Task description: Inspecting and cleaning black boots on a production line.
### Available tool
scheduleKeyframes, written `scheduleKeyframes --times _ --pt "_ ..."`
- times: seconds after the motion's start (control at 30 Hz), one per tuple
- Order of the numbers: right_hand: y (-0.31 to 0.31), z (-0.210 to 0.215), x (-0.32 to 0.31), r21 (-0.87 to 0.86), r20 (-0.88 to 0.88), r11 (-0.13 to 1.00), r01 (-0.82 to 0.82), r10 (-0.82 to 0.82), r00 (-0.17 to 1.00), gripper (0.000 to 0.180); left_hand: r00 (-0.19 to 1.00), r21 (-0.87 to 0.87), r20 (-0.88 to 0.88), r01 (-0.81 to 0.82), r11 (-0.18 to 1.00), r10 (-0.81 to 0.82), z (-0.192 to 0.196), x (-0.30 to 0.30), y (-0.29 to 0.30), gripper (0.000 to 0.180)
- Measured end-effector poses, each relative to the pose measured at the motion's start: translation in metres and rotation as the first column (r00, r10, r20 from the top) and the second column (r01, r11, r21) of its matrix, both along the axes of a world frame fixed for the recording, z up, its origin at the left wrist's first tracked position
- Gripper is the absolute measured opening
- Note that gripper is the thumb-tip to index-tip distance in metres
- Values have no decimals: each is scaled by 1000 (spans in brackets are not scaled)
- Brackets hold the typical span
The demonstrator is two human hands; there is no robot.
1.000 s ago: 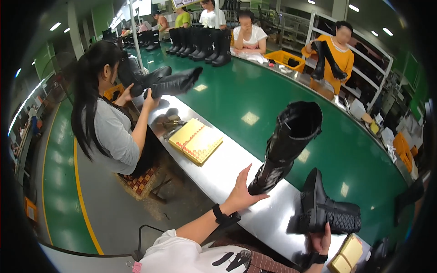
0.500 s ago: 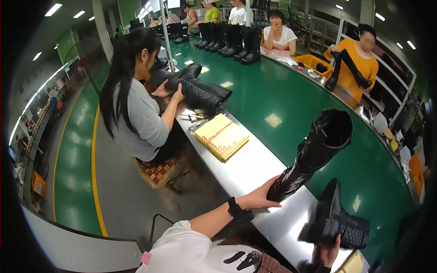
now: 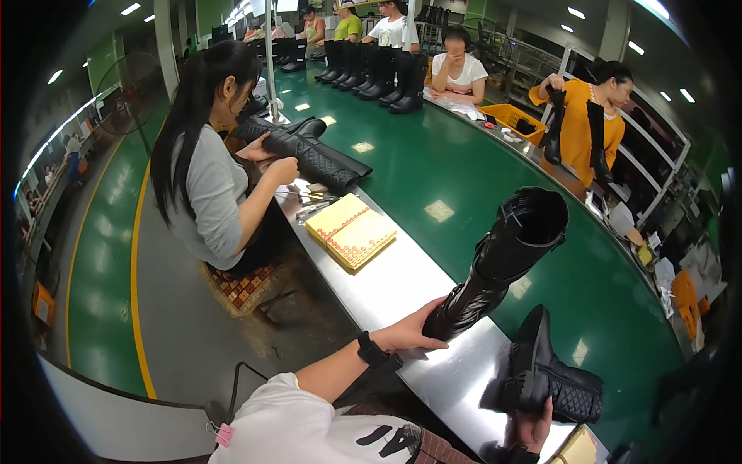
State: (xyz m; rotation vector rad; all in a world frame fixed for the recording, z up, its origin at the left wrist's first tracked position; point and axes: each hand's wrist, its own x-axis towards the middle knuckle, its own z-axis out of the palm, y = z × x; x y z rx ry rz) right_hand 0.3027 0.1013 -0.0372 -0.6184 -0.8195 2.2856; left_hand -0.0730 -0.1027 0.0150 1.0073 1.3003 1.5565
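A tall black boot [image 3: 495,271] stands upright, leaning a little right, at the bench edge, its open top facing up. Around its foot end, my left hand [image 3: 413,326] is closed, thumb low and fingers at the side. Lower right, a second black boot [image 3: 553,379] with a quilted shaft lies on its side, its sole turned toward the left. My right hand [image 3: 532,425] is closed on its near side, partly hidden beneath it. A dark band circles my left wrist.
A metal ledge [image 3: 421,298] runs along a green conveyor table [image 3: 402,178]. On it lie a stack of yellow printed sheets [image 3: 352,230] and small tools [image 3: 309,203]. At left, a seated co-worker handles a quilted boot [image 3: 313,158]. Several boots stand at the far end.
The whole view has shifted slightly, while both my hands keep their holds on the boots. The seated co-worker's nearer hand has come off the boot. Across the table, the orange-clad person's boots hang differently.
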Motion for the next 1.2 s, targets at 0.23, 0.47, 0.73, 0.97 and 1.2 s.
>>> scheduleKeyframes --times 0.23,0.47,0.73,0.97,1.2 --pt "-4 11 -3 -3 -20 1000 -20 19 1000 62 999 19 35 10 1000 -11 0 1 6 101" --pt "-4 9 -1 -41 -46 999 -21 20 999 61 999 -3 34 17 1000 -17 -1 4 6 102" --pt "-4 12 -1 -22 -34 999 -47 46 998 63 998 -9 61 -4 1000 4 6 6 3 103" --pt "-6 9 -2 9 -18 1000 -17 17 1000 61 1000 -19 9 -14 1000 14 0 4 2 104" --pt "-14 22 0 -74 -40 997 28 -31 999 60 946 -46 -314 -101 994 82 17 12 14 96"
